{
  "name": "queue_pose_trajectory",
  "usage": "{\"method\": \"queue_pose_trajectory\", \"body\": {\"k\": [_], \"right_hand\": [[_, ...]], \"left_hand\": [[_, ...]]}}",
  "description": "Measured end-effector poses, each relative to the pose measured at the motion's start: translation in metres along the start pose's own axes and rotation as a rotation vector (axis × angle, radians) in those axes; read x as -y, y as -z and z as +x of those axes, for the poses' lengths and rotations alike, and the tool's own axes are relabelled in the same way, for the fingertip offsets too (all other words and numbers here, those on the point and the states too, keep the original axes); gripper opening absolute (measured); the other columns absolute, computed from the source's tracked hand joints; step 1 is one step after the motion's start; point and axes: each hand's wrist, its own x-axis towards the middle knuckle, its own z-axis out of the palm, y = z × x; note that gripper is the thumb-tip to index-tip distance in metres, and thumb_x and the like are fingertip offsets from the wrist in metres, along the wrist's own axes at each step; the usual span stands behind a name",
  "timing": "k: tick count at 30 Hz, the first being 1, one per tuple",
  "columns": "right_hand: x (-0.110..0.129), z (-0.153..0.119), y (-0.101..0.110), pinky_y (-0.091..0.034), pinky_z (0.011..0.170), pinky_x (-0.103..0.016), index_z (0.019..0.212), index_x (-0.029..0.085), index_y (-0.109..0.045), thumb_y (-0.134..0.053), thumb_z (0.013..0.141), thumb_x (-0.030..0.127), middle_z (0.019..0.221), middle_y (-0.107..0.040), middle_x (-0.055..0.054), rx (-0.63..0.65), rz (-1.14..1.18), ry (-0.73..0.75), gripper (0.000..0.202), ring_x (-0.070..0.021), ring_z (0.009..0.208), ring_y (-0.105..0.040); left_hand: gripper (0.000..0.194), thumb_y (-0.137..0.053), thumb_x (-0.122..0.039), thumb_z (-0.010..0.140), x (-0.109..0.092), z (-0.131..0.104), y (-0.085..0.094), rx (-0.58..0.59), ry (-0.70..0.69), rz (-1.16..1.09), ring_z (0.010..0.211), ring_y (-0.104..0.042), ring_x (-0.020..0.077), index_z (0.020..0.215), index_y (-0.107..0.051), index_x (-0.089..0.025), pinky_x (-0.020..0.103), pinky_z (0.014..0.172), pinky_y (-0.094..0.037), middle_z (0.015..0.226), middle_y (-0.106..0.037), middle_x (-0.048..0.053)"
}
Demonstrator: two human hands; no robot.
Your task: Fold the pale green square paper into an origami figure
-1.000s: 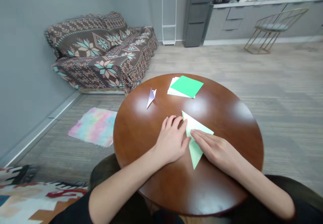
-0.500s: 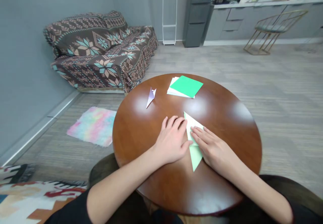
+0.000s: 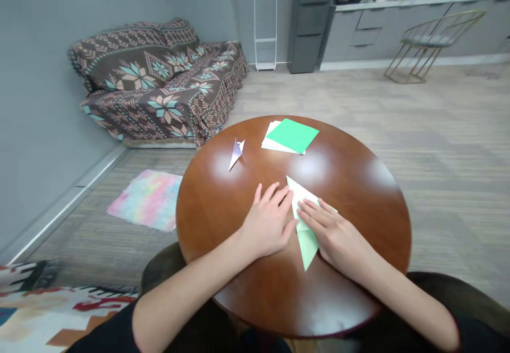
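Observation:
A pale green and white sheet of origami paper [image 3: 307, 246], folded to points at its far and near ends, lies on the round brown table [image 3: 247, 300]. My right hand [image 3: 337, 235] rests flat over its right part, fingers stretched out and pressing on the paper, and hides some of it. At the left edge, my left hand [image 3: 268, 224] lies with its fingers spread, the index fingertip and thumb touching the paper. Neither hand is closed around anything.
Farther back on the table are a stack of paper with a green sheet [image 3: 294, 135] on top and a small purple-and-white folded paper figure [image 3: 236, 154]. Beyond the table stand a covered sofa [image 3: 159, 82] and a gold wire chair [image 3: 432, 42]. A fluffy pastel rug [image 3: 145, 199] lies on the left.
The right hand has shifted slightly on the paper, and a white corner now shows beyond its knuckles. My left hand stays at the left edge. The whole view has moved a little.

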Motion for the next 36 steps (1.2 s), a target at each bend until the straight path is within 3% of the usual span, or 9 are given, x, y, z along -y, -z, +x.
{"method": "queue_pose_trajectory", "body": {"k": [4,12,19,25,33,36], "right_hand": [[0.006,0.003,0.003,-0.052,0.104,-0.056,0.119,-0.001,-0.068,-0.040,0.082,-0.001,0.130,-0.067,-0.024,-0.028,0.012,-0.044,0.046,-0.0347,0.122,-0.064],[0.007,0.006,-0.009,-0.047,0.108,-0.058,0.133,-0.001,-0.060,-0.032,0.090,-0.003,0.141,-0.058,-0.023,0.039,-0.074,-0.050,0.051,-0.0330,0.131,-0.057],[0.006,0.001,-0.014,-0.047,0.108,-0.058,0.133,-0.001,-0.060,-0.034,0.097,0.004,0.142,-0.057,-0.024,0.008,-0.060,-0.040,0.044,-0.0343,0.132,-0.056],[0.005,-0.001,-0.015,-0.044,0.111,-0.060,0.136,0.004,-0.059,-0.035,0.098,0.005,0.144,-0.055,-0.023,0.017,0.010,-0.048,0.045,-0.0328,0.134,-0.054],[0.003,0.000,-0.011,-0.047,0.107,-0.061,0.136,-0.002,-0.057,-0.034,0.098,0.005,0.143,-0.055,-0.025,0.044,-0.010,0.001,0.044,-0.0359,0.133,-0.055],[0.003,0.000,-0.010,-0.043,0.110,-0.063,0.138,0.000,-0.056,-0.034,0.097,0.003,0.145,-0.053,-0.024,0.071,0.038,-0.002,0.047,-0.0348,0.136,-0.051]], "left_hand": [[0.056,-0.046,-0.042,0.097,0.001,-0.001,0.000,-0.009,-0.010,0.000,0.146,-0.032,0.0365,0.144,-0.045,-0.013,0.065,0.119,-0.020,0.152,-0.048,0.015],[0.050,-0.051,-0.038,0.094,0.002,0.000,0.001,-0.018,-0.013,-0.057,0.148,-0.032,0.0350,0.138,-0.048,-0.014,0.067,0.120,-0.019,0.151,-0.048,0.015],[0.051,-0.058,-0.035,0.090,-0.003,-0.001,0.001,-0.078,0.023,-0.080,0.136,-0.045,0.0320,0.136,-0.048,-0.014,0.064,0.119,-0.024,0.138,-0.057,0.015],[0.051,-0.054,-0.034,0.092,-0.002,-0.003,-0.001,-0.056,0.016,-0.067,0.140,-0.041,0.0337,0.138,-0.046,-0.013,0.066,0.119,-0.022,0.137,-0.059,0.016],[0.050,-0.047,-0.033,0.095,-0.002,-0.005,0.000,-0.025,-0.003,-0.036,0.144,-0.038,0.0341,0.140,-0.044,-0.011,0.067,0.119,-0.022,0.143,-0.056,0.017],[0.051,-0.046,-0.031,0.096,-0.002,-0.008,0.001,-0.008,-0.011,-0.039,0.147,-0.035,0.0333,0.142,-0.043,-0.010,0.065,0.120,-0.021,0.147,-0.053,0.017]]}}
